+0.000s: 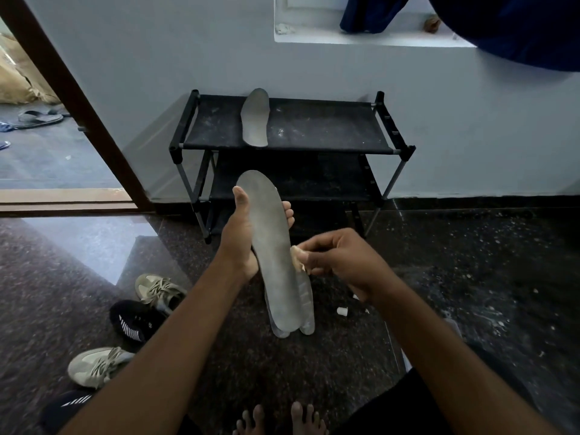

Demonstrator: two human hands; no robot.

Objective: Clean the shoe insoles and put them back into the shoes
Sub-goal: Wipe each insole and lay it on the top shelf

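Left hand [238, 233] holds a stack of grey insoles [306, 309] above the floor [470, 277]; right hand [339, 262] works a pale cloth [298, 259] on it.

At the left, 2 beige sneakers [160, 291] [97, 367] lie on the dark floor with a black shoe [135, 320] between them. The left hand grips the front insole [271, 246] around its middle, thumb on the left edge and fingertips showing at the right edge. The right hand pinches the cloth against the front insole's right edge. Behind, 1 spare insole [255, 119] lies on the top shelf of a black shoe rack [314, 127] standing at the wall.
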